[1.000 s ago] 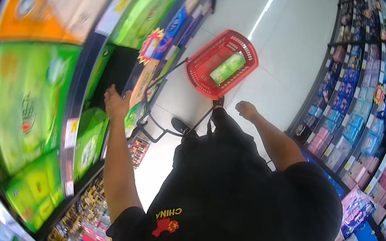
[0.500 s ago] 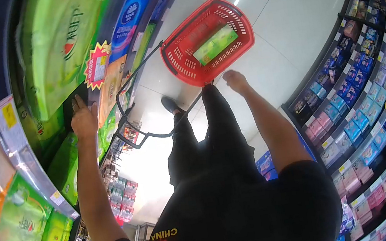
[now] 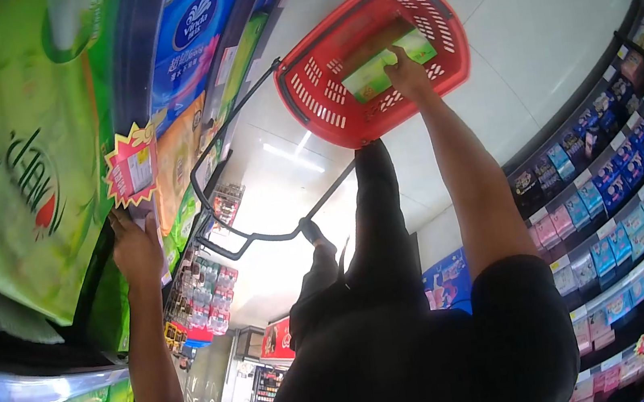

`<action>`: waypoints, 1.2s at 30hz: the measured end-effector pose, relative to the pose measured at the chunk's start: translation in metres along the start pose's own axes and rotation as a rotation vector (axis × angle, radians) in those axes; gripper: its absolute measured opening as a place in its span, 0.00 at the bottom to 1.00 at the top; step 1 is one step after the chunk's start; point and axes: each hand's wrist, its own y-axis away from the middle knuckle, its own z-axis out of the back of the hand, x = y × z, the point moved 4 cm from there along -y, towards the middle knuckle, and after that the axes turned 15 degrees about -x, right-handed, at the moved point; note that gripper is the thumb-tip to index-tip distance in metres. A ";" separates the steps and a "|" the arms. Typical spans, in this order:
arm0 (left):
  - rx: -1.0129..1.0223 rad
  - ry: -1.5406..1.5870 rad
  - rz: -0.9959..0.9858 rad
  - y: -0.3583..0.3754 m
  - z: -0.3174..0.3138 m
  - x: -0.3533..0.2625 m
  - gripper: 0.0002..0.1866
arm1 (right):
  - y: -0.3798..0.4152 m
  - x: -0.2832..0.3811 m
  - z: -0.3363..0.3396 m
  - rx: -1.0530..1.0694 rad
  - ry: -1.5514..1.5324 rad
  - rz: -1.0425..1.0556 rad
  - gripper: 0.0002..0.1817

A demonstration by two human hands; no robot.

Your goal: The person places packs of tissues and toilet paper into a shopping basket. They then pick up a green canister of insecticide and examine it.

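Observation:
My left hand [image 3: 138, 252] is at the shelf edge on the left, fingers stretched out and apart, just below a starburst price sign [image 3: 131, 166]. Beside it stands a large green tissue pack [image 3: 29, 170]. My right hand [image 3: 406, 74] reaches over a red shopping basket [image 3: 377, 124], thumb and forefinger apart. In the view it overlaps a green and white pack [image 3: 366, 84] that lies inside the basket; some fingertips are hidden. A long black handle [image 3: 276, 237] extends from the basket toward my legs.
A blue tissue pack [image 3: 191, 43] sits further along the left shelf. Rows of small blue and pink packs [image 3: 583, 207] curve along the right-hand shelves. Pale tiled floor [image 3: 515, 29] surrounds the basket. Bottles and shelving [image 3: 212, 293] show behind me.
My right hand has moved forward, from beside my leg to over the pack in the basket. My left hand stays by the shelf edge. The view has shifted, so the left shelf looks closer.

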 end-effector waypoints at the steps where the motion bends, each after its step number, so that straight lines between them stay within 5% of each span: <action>1: 0.010 -0.012 0.001 0.000 -0.004 0.002 0.40 | -0.009 -0.002 -0.010 0.027 0.069 -0.005 0.34; 11: 0.123 -0.067 0.031 -0.003 -0.003 0.000 0.38 | -0.019 0.000 -0.039 0.095 0.294 -0.043 0.35; 20: 0.098 -0.053 0.022 -0.003 -0.001 -0.001 0.35 | -0.040 -0.028 -0.064 0.043 0.314 -0.033 0.22; 23: 0.081 -0.056 0.016 -0.004 0.002 -0.003 0.36 | -0.043 -0.042 -0.085 -0.042 0.410 0.321 0.19; 27: 0.006 -0.066 -0.032 0.001 -0.003 0.002 0.36 | -0.028 -0.060 -0.097 -0.194 -0.754 -0.105 0.13; 29: -0.009 -0.030 -0.026 0.002 -0.004 0.004 0.37 | 0.008 -0.018 -0.054 -0.043 -1.004 -0.618 0.11; 36: -0.106 0.074 -0.029 0.003 0.002 0.002 0.41 | 0.083 0.020 -0.010 -0.008 -1.208 -0.595 0.13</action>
